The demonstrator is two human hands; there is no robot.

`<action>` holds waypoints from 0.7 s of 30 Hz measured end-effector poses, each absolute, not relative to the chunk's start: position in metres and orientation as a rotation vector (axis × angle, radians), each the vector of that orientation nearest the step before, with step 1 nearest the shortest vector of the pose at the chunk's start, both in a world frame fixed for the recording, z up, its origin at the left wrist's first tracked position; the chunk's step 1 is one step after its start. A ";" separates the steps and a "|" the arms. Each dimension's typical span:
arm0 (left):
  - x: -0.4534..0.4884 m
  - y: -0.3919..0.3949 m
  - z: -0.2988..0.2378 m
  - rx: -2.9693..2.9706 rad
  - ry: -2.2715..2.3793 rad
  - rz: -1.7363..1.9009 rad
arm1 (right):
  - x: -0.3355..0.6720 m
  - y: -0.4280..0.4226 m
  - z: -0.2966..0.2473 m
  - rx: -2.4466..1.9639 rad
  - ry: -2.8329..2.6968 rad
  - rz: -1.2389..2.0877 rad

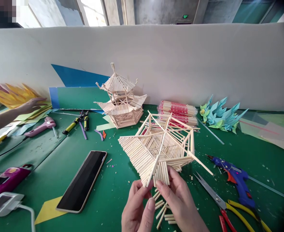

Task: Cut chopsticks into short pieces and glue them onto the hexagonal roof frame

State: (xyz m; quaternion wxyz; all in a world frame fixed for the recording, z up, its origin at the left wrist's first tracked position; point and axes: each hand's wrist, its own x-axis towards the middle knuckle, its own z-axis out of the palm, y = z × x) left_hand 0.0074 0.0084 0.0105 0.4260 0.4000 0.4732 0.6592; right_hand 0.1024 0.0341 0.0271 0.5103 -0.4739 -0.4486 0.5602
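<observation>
A partly slatted wooden-stick roof frame (134, 149) rests in front of me, one corner toward my body. My left hand (139, 206) is closed at that near corner, fingers partly hidden beneath it. My right hand (180, 199) pinches the short sticks (161, 174) right of the corner, thumb on top and fingers behind. Below the frame, between my hands, lie several loose cut sticks (161, 214). Behind stands a tiered wooden-stick pavilion (122, 109). One long stick (201, 163) juts from the frame toward the right.
On the right are a blue glue gun (238, 180) and scissors (214, 193). A phone (82, 182) lies left, past it pliers (74, 124) and a pink glue gun (42, 127). Bundled sticks (178, 109) and blue paper leaves (221, 112) stand behind. Another person's arm (14, 114) reaches in.
</observation>
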 end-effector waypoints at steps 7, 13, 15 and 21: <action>0.010 0.010 0.011 0.997 1.139 1.692 | 0.104 0.033 0.030 -1.068 -1.051 1.414; 0.012 0.009 0.010 0.956 1.193 1.665 | 0.103 0.033 0.032 -1.073 -0.968 1.439; 0.012 0.009 0.008 0.962 1.202 1.655 | 0.102 0.033 0.032 -1.080 -0.963 1.426; 0.012 0.009 0.004 0.998 1.211 1.626 | 0.102 0.034 0.031 -1.029 -0.966 1.432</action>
